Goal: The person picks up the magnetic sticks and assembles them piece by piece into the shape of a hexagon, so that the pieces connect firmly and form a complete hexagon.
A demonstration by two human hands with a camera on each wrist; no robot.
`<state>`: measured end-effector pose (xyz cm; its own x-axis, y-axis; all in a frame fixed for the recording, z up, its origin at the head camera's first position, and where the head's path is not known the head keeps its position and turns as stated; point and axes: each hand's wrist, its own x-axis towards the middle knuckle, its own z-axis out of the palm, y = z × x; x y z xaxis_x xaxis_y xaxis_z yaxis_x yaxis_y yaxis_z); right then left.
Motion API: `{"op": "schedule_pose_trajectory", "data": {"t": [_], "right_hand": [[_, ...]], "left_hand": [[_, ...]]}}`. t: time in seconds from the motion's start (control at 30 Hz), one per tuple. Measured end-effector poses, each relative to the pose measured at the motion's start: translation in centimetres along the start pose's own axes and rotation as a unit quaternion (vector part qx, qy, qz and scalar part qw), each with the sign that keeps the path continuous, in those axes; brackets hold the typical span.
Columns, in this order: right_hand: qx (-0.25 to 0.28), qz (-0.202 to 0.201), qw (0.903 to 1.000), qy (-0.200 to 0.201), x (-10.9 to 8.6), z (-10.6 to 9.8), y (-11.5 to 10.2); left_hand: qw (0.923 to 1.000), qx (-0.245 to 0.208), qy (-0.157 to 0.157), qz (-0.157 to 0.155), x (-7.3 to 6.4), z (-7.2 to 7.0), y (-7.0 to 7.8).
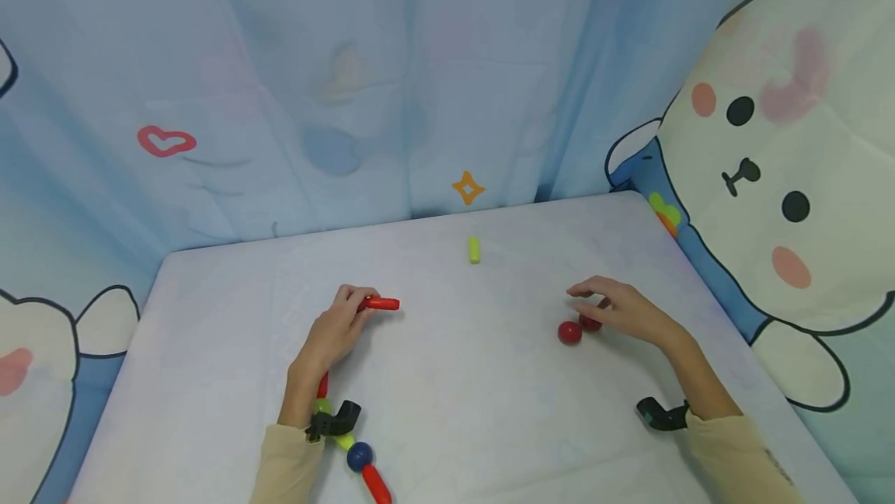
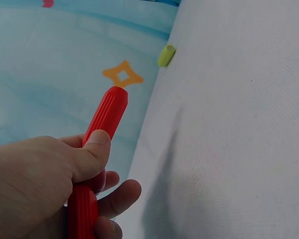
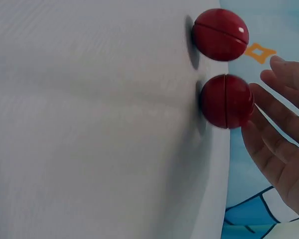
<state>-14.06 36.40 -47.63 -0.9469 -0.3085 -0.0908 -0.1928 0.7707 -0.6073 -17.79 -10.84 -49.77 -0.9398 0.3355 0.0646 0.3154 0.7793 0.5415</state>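
Observation:
My left hand (image 1: 336, 330) grips a red ribbed rod (image 1: 382, 304) above the table, thumb on its side. In the left wrist view a second red rod (image 2: 82, 211) lines up below it, with part of a red ball (image 2: 99, 182) between the two, mostly hidden by the fingers. Over on the right, my right hand (image 1: 629, 311) hovers with loosely bent fingers at one red ball (image 3: 226, 101); whether the fingertips touch it I cannot tell. Beside that sits another red ball (image 1: 569, 332), each with a seam line.
A short yellow-green rod (image 1: 475, 250) lies near the table's back edge. Under the left forearm is a joined chain of red and yellow-green pieces with a dark blue ball (image 1: 360, 457), partly hidden. A patterned blue curtain (image 1: 363, 100) hangs behind the white table (image 1: 454, 411).

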Motion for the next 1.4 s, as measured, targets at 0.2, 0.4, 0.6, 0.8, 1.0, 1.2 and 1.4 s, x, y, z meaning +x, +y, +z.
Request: {"op": "schedule_pose_trajectory", "data": {"t": [0.2,0.4,0.6,0.8,1.0,1.2,1.4], "right_hand": [[-0.017,-0.004,0.9996,-0.021,-1.0,-0.2,0.6],[-0.029,0.008,0.9987,-0.042,-1.4,-0.1,1.0],[-0.035,0.017,0.9986,-0.036,-1.5,0.2,1.1],[-0.032,0.015,0.9990,-0.027,-1.5,0.3,1.0],[-0.029,0.026,0.9990,0.024,-1.2,0.1,0.8],[0.054,0.026,0.9920,0.111,-0.1,0.2,-0.8],[0.148,0.025,0.9844,0.092,1.8,2.0,-4.3]], "left_hand": [[1.0000,-0.008,-0.001,0.001,-0.1,-0.1,0.1],[0.9999,-0.008,0.002,0.007,-0.2,-0.2,0.1],[0.9999,-0.012,-0.002,0.007,-0.1,-0.2,0.0],[0.9999,-0.012,-0.005,0.003,-0.1,-0.2,0.1],[0.9999,-0.016,-0.007,0.001,-0.2,-0.1,0.1],[0.9999,-0.011,-0.009,0.005,-0.3,0.0,0.0],[0.9999,-0.011,-0.009,0.007,-0.2,0.0,0.0]]}}
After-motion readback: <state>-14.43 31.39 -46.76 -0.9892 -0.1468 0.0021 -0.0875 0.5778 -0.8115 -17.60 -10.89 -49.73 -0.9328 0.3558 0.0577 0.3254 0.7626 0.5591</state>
